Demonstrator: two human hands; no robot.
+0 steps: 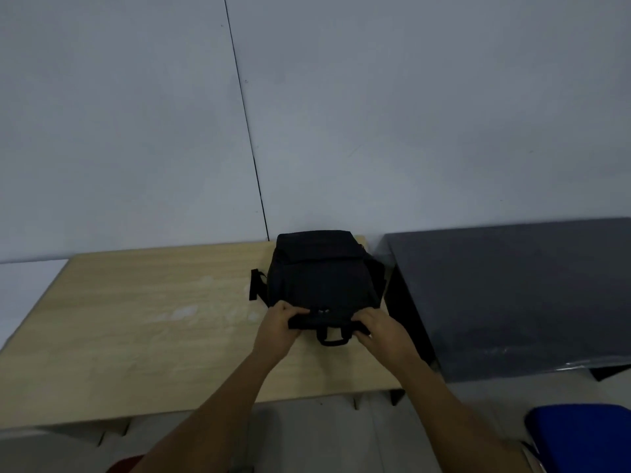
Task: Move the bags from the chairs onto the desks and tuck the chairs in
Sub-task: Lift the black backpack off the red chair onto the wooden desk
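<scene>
Both hands grip the near edge of a black bag (321, 281): the left hand (278, 327) is closed on the strap at the bag's near left corner, and the right hand (384, 331) is closed on the strap at its near right corner. Bare forearms reach in from the near edge of the view.

The bag rests on a light wood counter (153, 336), at its far right corner, with its far end against the wall (375, 114). The wood top shows pale, scuffed patches to the left of the bag. Just to the right stands a dark grey counter (512, 295), with a narrow gap between the two tops. The wall behind is plain pale grey, with a thin dark seam running down to the far edge of the wood counter. A blue chair seat (584, 438) shows at the near right, in front of the grey counter.

The bag is soft and boxy, lying flat with a flap folded across its far end. A small carry loop (333, 337) sticks out toward the viewer between the hands, and another strap (256, 285) juts out on its left side. Two small metal zip pulls sit at the middle of the near edge.
</scene>
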